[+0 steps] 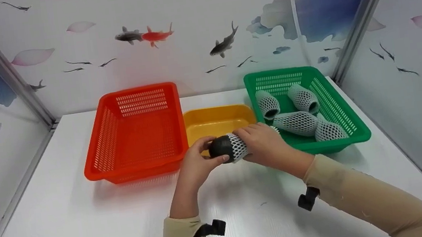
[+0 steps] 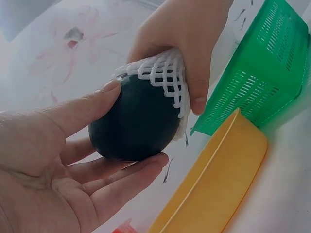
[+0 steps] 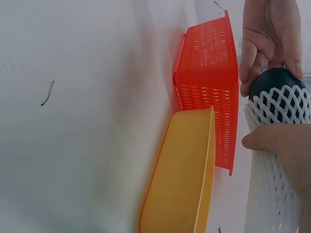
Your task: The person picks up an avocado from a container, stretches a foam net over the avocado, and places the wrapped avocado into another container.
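A smooth, dark, oval fruit (image 1: 221, 148) is held between both hands, partly covered by a white foam net sleeve (image 1: 238, 146). My left hand (image 1: 195, 163) holds its bare end, thumb on one side and fingers on the other, as the left wrist view shows. My right hand (image 1: 265, 144) grips the net sleeve round the covered part. In the right wrist view the loose end of the foam net (image 3: 272, 194) trails behind the right thumb. The fruit is above the table, in front of a yellow basin (image 1: 218, 113); its covered end is hidden by the right hand.
An orange-red basket (image 1: 140, 170) stands at the left. At the right is a green basket (image 1: 332, 144) holding several net-sleeved pieces (image 1: 297, 122). The yellow basin sits between the baskets. Printed wall panels enclose the white table (image 1: 65, 219). A small dark thread (image 1: 263, 203) lies near the front.
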A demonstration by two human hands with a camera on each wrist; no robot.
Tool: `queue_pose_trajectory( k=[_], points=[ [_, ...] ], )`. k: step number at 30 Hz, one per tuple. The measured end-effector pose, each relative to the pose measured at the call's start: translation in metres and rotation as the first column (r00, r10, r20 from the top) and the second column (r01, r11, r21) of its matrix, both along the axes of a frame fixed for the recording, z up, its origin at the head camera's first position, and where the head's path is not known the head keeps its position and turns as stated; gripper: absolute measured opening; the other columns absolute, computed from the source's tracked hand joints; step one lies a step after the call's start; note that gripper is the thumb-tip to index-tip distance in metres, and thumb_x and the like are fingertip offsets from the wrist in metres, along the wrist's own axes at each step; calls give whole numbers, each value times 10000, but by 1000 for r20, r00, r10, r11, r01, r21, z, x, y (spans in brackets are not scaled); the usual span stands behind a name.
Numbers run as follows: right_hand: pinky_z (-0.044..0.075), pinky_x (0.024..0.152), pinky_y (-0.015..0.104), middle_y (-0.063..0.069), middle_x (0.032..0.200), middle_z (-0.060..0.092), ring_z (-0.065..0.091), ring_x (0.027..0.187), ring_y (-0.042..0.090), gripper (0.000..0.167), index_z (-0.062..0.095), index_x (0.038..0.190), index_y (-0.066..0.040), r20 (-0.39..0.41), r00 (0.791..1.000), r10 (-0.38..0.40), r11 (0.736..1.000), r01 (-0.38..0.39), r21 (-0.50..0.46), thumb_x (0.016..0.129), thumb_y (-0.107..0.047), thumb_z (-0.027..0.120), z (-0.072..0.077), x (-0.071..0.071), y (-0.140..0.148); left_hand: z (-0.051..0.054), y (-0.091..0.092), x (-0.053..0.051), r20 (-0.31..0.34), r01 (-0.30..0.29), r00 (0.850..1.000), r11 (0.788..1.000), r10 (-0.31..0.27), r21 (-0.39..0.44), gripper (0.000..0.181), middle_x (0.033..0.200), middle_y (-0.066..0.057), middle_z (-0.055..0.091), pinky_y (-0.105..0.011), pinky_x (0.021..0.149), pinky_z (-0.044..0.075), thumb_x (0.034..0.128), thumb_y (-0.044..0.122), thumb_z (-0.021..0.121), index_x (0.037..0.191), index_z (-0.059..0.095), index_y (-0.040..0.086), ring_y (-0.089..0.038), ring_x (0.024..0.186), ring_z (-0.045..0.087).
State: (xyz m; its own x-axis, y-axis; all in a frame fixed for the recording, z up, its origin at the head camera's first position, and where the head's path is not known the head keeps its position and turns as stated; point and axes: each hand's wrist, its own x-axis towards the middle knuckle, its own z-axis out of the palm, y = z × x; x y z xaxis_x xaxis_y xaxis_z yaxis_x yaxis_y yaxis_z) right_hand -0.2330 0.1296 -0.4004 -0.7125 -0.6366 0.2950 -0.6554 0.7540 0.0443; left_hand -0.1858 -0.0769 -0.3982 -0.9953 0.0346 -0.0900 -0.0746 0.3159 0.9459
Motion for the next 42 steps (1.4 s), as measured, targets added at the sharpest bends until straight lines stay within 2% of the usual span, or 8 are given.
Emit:
queue_pose_trajectory(
  k=[8,12,17,25,29,35,39,42],
  points=[
    [463,951,434,104,1133,645,593,1037,290,680,542,1231,-56,-9,1000,15,999,-16,-41,714,-344,878,0,0,-2,5,6,-2,-17,5,1000,999,-5,-43,598,1282,-89,567,-367,866,537,771,214,844,1289,547,187,-272,1076,561],
    [483,911,424,103,1113,640,599,1019,284,715,537,1222,-53,-67,996,52,994,-58,-91,685,-366,891,-2,-1,-2,7,9,-2,-22,-5,1000,999,4,-43,597,1276,-82,565,-351,863,538,765,204,849,1277,543,185,-262,1090,556],
    [499,878,418,109,1095,638,599,1004,282,740,533,1212,-44,-127,990,66,992,-79,-97,664,-383,897,-2,1,-2,10,14,0,-44,11,999,999,-13,-46,596,1275,-102,568,-338,863,539,770,192,846,1278,539,148,-265,1099,564],
    [501,888,427,102,1099,634,589,997,283,727,536,1215,-54,-95,994,55,988,-68,-139,665,-364,896,-5,4,-8,8,16,2,-54,15,998,998,-19,-67,569,1274,-103,567,-336,871,535,786,171,831,1266,527,147,-263,1115,557],
    [503,878,427,97,1104,630,585,996,280,727,536,1216,-60,-94,993,66,984,-80,-157,659,-356,898,-6,6,-10,8,13,6,-54,28,998,999,-30,-45,564,1290,-101,555,-342,883,529,801,166,818,1280,522,143,-264,1147,539],
    [486,873,429,91,1125,619,577,1015,278,779,523,1252,-79,-99,992,84,987,-96,-126,645,-384,905,-4,10,-11,7,10,11,-41,55,997,997,-58,-59,704,1347,-100,499,-372,918,512,756,235,857,1321,450,130,-270,1195,503],
    [475,894,435,102,1183,595,561,1053,284,832,479,1325,-80,-62,991,117,988,-123,-92,677,-404,887,-2,16,-10,4,11,13,-44,67,996,992,-72,-106,744,1360,-110,473,-395,961,484,764,257,850,1334,392,116,-279,1229,475],
    [453,940,433,101,1239,570,540,1104,279,876,451,1375,-86,-26,991,128,986,-130,-102,688,-425,877,-1,20,-7,2,11,13,-40,53,998,994,-57,-101,721,1347,-120,481,-399,960,485,779,246,838,1331,392,114,-291,1219,484]
  ],
)
